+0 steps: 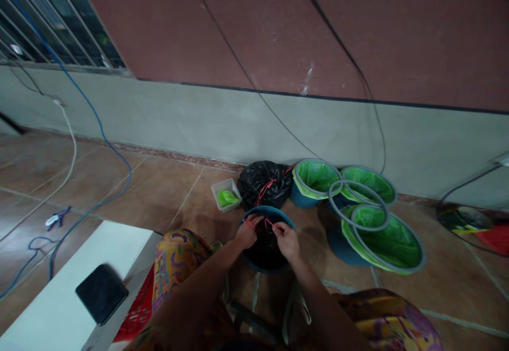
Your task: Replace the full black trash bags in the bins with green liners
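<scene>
Between my feet stands a blue bin (285,267) with a black garbage bag (265,247) inside it. Red drawstrings (267,225) run across the top of that bag. My left hand (248,233) pinches the drawstring on one side, over the bin's left rim. On the other side, my right hand (287,240) has its fingers closed on the drawstring too. A full black garbage bag (254,180) with red ties sits on the floor right behind the bin.
Several blue bins with green liners (392,239) stand to the right, a loose grey ring (358,205) across them. A plastic tub (226,196) holds something green. At left are a white surface with a dark device (102,294) and a blue cable (107,140).
</scene>
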Tool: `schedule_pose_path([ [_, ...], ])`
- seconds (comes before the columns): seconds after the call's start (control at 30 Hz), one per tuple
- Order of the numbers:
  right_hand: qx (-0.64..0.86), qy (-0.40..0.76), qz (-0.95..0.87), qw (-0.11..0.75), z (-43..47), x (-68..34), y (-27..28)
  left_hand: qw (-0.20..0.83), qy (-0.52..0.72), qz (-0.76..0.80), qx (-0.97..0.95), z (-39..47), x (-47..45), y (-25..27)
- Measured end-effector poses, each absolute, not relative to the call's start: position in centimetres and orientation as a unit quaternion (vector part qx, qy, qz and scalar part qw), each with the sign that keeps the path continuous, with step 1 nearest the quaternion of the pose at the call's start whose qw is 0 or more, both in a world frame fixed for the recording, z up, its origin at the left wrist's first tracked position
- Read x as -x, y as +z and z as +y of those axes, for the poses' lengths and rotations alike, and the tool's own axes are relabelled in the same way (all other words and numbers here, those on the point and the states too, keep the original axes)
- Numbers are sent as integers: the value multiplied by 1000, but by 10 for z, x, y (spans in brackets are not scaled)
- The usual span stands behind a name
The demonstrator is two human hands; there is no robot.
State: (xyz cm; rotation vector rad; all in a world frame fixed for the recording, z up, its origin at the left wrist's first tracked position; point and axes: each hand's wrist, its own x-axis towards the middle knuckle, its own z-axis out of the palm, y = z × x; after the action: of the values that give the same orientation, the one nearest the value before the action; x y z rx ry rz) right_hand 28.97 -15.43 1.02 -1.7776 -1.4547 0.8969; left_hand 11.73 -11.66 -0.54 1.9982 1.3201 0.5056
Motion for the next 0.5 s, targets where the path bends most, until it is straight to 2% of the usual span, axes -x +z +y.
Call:
schedule_pose_path([
  [0.1,670,367,-498,410,-150,-304,16,355,203,446,-796,-108,-119,-7],
  [0.27,677,352,-452,462,-150,-308,21,392,174,423,-798,-106,-127,-5],
  [0.5,620,414,-344,572,-148,-301,44,502,97,551,-659,-103,-123,-3],
])
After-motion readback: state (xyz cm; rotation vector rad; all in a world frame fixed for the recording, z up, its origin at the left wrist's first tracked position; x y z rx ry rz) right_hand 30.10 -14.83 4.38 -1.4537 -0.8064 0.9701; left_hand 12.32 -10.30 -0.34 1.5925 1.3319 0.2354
